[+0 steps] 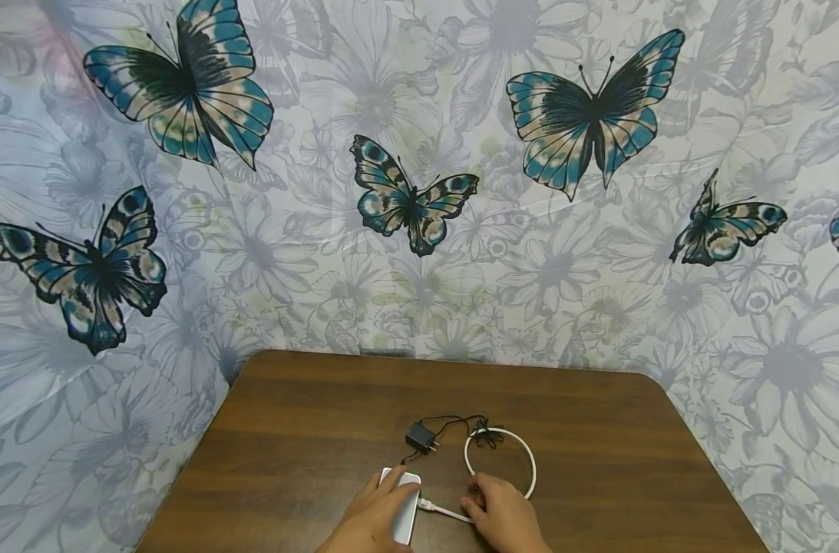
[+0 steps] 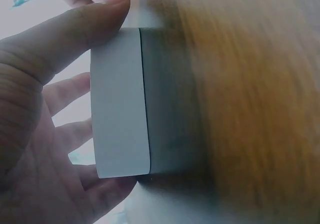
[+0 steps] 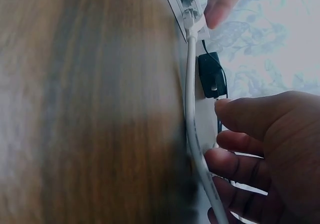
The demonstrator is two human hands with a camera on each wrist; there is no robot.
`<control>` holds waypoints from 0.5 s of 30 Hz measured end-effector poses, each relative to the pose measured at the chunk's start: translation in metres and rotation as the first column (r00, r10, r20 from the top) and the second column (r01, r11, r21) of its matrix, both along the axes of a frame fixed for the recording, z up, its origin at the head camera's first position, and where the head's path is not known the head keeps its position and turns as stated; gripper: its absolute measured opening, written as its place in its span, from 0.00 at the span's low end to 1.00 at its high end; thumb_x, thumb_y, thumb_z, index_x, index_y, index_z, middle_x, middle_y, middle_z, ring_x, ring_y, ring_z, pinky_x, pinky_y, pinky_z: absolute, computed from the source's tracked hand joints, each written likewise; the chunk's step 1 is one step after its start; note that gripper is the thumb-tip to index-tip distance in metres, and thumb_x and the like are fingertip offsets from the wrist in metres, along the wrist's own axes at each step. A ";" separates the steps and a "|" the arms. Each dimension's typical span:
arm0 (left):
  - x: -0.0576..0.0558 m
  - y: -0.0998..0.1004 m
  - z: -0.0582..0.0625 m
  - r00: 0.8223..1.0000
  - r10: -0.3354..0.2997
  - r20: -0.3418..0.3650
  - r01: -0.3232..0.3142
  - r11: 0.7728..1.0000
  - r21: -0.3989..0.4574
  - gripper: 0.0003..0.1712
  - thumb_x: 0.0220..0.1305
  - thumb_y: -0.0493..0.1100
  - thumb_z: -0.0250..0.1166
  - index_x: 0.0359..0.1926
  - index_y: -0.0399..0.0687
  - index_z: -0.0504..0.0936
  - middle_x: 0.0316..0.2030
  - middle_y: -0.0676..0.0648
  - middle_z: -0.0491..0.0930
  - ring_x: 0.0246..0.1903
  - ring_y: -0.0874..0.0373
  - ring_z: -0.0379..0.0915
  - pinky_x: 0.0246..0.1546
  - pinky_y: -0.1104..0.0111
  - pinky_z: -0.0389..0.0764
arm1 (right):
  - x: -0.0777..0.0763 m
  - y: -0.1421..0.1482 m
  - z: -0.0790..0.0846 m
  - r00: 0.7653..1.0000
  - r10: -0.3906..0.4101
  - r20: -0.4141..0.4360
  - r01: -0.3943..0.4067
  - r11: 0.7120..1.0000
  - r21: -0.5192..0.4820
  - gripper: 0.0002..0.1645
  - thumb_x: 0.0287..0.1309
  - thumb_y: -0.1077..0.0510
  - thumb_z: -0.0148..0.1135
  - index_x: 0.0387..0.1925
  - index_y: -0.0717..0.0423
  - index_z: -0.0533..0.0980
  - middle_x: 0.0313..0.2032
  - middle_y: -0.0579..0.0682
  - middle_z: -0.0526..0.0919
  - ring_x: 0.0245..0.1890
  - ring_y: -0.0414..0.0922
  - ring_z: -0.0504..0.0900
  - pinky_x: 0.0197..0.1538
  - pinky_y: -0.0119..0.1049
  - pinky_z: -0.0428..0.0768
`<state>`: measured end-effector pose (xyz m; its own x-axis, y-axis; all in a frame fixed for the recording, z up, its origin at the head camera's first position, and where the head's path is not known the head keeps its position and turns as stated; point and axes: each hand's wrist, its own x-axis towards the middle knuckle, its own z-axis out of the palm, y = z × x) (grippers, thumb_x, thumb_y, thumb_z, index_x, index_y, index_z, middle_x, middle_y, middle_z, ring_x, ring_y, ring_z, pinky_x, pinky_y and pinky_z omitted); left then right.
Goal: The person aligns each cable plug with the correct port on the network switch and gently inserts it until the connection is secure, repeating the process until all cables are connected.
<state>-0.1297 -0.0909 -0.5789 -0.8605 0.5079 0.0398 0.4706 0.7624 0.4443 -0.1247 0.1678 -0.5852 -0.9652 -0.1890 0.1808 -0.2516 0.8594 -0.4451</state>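
A white network switch [image 1: 407, 519] lies on the table under my left hand [image 1: 372, 516], which grips it by its sides. In the left wrist view, the thumb bears on the near edge of the switch [image 2: 119, 108] and the fingers spread along its far side. A white Ethernet cable [image 3: 190, 83] is plugged into one port at the end of its row; other ports beside it show no plug. My right hand [image 1: 503, 513] is over the cable, its fingertips right at it, while the thumb [image 3: 240, 115] stands apart from it.
A black power adapter [image 1: 421, 437] with two prongs lies behind the switch. Its thin black cord [image 1: 488, 434] is bundled at the back of the looped white cable. The brown wooden table [image 1: 308, 407] ends at a butterfly-patterned cloth backdrop [image 1: 419, 299].
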 end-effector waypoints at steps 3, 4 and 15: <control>0.001 -0.001 -0.001 1.000 -0.004 -0.011 0.004 1.000 -0.005 0.52 0.32 0.57 0.85 0.63 0.58 0.76 0.68 0.42 0.67 0.64 0.29 0.63 0.51 0.37 0.73 | 0.000 0.003 -0.002 1.000 -0.004 -0.020 0.005 1.000 0.010 0.10 0.53 0.48 0.73 0.36 0.42 0.81 0.23 0.31 0.67 0.23 0.30 0.65 0.25 0.31 0.65; 0.002 -0.001 -0.001 1.000 -0.004 -0.013 0.004 1.000 -0.007 0.52 0.32 0.57 0.85 0.63 0.58 0.76 0.68 0.42 0.67 0.64 0.29 0.63 0.51 0.38 0.73 | 0.000 0.004 -0.003 1.000 -0.006 -0.031 0.006 1.000 0.016 0.10 0.53 0.48 0.73 0.36 0.42 0.81 0.23 0.30 0.67 0.23 0.29 0.65 0.25 0.31 0.65; 0.002 -0.003 -0.006 1.000 0.006 0.012 -0.005 1.000 -0.012 0.50 0.36 0.58 0.83 0.65 0.60 0.75 0.71 0.39 0.64 0.65 0.27 0.61 0.53 0.36 0.71 | 0.001 0.019 -0.006 0.992 -0.038 -0.124 0.042 0.999 0.028 0.12 0.50 0.52 0.75 0.37 0.46 0.82 0.24 0.30 0.69 0.28 0.31 0.66 0.30 0.31 0.69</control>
<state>-0.1276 -0.0935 -0.5848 -0.8637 0.5035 0.0232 0.4608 0.7702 0.4410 -0.1236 0.1864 -0.5916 -0.9428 -0.1579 0.2935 -0.2682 0.8823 -0.3868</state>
